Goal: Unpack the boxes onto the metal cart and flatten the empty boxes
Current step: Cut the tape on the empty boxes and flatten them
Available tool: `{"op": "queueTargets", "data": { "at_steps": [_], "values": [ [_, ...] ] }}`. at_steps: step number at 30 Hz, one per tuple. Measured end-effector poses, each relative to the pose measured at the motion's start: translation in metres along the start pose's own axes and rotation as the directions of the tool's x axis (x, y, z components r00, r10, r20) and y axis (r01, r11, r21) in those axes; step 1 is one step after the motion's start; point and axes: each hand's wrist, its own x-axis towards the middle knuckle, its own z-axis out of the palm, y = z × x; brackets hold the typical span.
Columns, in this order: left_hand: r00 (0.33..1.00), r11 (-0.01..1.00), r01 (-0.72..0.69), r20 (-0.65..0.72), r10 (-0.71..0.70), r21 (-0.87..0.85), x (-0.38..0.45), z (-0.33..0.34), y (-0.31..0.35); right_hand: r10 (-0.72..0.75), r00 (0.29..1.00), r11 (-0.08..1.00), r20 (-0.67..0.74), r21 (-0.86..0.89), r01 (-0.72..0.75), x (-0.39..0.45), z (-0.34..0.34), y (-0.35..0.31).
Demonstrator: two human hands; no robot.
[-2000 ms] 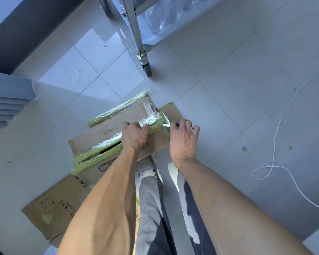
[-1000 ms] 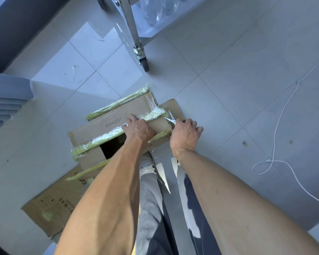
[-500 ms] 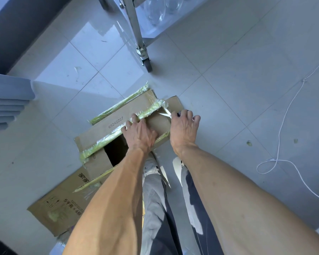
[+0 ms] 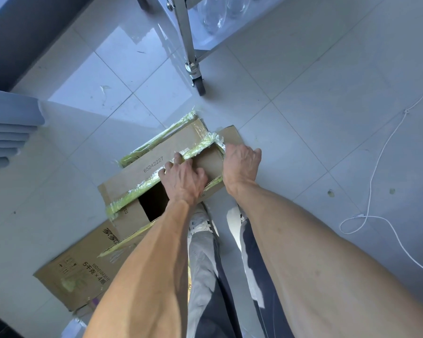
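Nearest the camera, two bare forearms reach down over grey trouser legs and white shoes (image 4: 198, 222). A flattened cardboard box (image 4: 76, 269) with printed markings lies on the tiled floor (image 4: 315, 132) at lower left, partly under the box being worked on.

The left hand (image 4: 183, 180) rests on top of the cardboard box (image 4: 144, 167), fingers spread, their tips on the yellow-green tape (image 4: 195, 147) along the edge of the far flap. Two seconds ago this hand gripped the tape seam with curled fingers and the flaps lay closed; now the near flap is pushed down under the palm and a dark opening (image 4: 154, 201) shows to the hand's left, wider than half a second ago. Nothing of the contents can be seen in the dark.

The right hand (image 4: 241, 162) presses the box's right end, knuckles up, fingers close together and bent over the edge; whether they pinch anything underneath cannot be told. The thin white sliver seen beside its fingertips earlier now shows only as a small white scrap at the tape's corner. The box stands on the floor just in front of the shoes, where it stood before.

Farther off, the metal cart (image 4: 188, 37) shows one leg and caster, with clear bottles (image 4: 215, 13) on its lower shelf. A white cord (image 4: 376, 167) trails across the tiles at right.
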Motion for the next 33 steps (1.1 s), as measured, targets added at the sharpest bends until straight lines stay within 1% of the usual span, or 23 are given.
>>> {"op": "queueTargets", "data": {
  "at_steps": [3, 6, 9, 11, 13, 14, 16, 17, 18, 19, 20, 21, 22, 24, 25, 27, 29, 31, 33],
  "values": [
    [0.999, 0.999, 0.045, 0.019, -0.046, 0.016, -0.002, -0.004, 0.004, 0.065, 0.996, 0.998, 0.056, 0.009, -0.066, -0.004, -0.004, -0.007],
    [0.986, 0.989, 0.143, 0.091, -0.141, -0.023, -0.011, -0.01, 0.01, 0.172, 0.981, 0.984, 0.09, 0.034, -0.176, -0.01, -0.01, -0.006],
    [0.961, 0.97, 0.232, 0.172, -0.217, -0.072, -0.024, -0.013, 0.014, 0.139, 0.981, 0.99, 0.138, 0.001, -0.14, -0.014, -0.021, -0.004],
    [0.955, 0.947, 0.269, 0.175, -0.239, -0.176, -0.032, -0.017, 0.013, 0.113, 0.982, 0.994, 0.152, -0.007, -0.113, -0.014, -0.034, -0.006],
    [0.942, 0.907, 0.326, 0.173, -0.288, -0.268, -0.039, -0.02, 0.007, 0.106, 0.976, 0.994, 0.189, -0.009, -0.107, -0.012, -0.045, -0.013],
    [0.923, 0.879, 0.379, 0.191, -0.334, -0.291, -0.041, -0.021, 0.002, 0.099, 0.971, 0.995, 0.219, -0.018, -0.097, -0.013, -0.05, -0.017],
    [0.858, 0.789, 0.512, 0.24, -0.454, -0.339, -0.045, -0.02, -0.015, 0.079, 0.956, 0.996, 0.281, -0.059, -0.065, -0.017, -0.057, -0.026],
    [0.828, 0.742, 0.561, 0.246, -0.505, -0.367, -0.048, -0.021, -0.024, 0.085, 0.953, 0.995, 0.292, -0.073, -0.066, -0.02, -0.059, -0.029],
    [0.813, 0.711, 0.581, 0.236, -0.532, -0.397, -0.052, -0.02, -0.037, 0.09, 0.957, 0.994, 0.277, -0.081, -0.07, -0.024, -0.061, -0.033],
    [0.827, 0.712, 0.56, 0.232, -0.513, -0.423, -0.056, -0.02, -0.047, 0.104, 0.964, 0.993, 0.243, -0.074, -0.089, -0.027, -0.06, -0.035],
    [0.859, 0.736, 0.511, 0.238, -0.453, -0.443, -0.061, -0.02, -0.059, 0.119, 0.972, 0.993, 0.202, -0.049, -0.111, -0.032, -0.057, -0.038],
    [0.894, 0.769, 0.447, 0.256, -0.367, -0.457, -0.066, -0.02, -0.069, 0.144, 0.978, 0.989, 0.153, 0.0, -0.146, -0.037, -0.054, -0.041],
    [0.916, 0.797, 0.392, 0.279, -0.289, -0.459, -0.071, -0.021, -0.077, 0.168, 0.98, 0.982, 0.109, 0.063, -0.176, -0.042, -0.051, -0.044],
    [0.932, 0.85, 0.319, 0.304, -0.199, -0.419, -0.081, -0.019, -0.095, 0.171, 0.984, 0.972, 0.056, 0.154, -0.178, -0.056, -0.041, -0.052],
    [0.931, 0.868, 0.304, 0.314, -0.184, -0.392, -0.086, -0.015, -0.104, 0.15, 0.987, 0.972, 0.063, 0.171, -0.159, -0.065, -0.035, -0.058],
    [0.924, 0.882, 0.312, 0.329, -0.195, -0.354, -0.094, -0.002, -0.115, 0.077, 0.993, 0.986, 0.085, 0.143, -0.089, -0.081, -0.024, -0.065],
    [0.912, 0.865, 0.378, 0.293, -0.286, -0.331, -0.099, 0.011, -0.127, -0.047, 0.994, 0.998, 0.099, 0.045, 0.043, -0.097, -0.01, -0.074],
    [0.861, 0.798, 0.502, 0.283, -0.423, -0.334, -0.103, 0.021, -0.141, -0.15, 0.977, 0.988, 0.153, -0.009, 0.153, -0.111, 0.007, -0.079],
    [0.801, 0.709, 0.597, 0.314, -0.509, -0.375, -0.104, 0.035, -0.154, -0.203, 0.958, 0.977, 0.202, -0.016, 0.211, -0.122, 0.025, -0.083]
  ]
}}
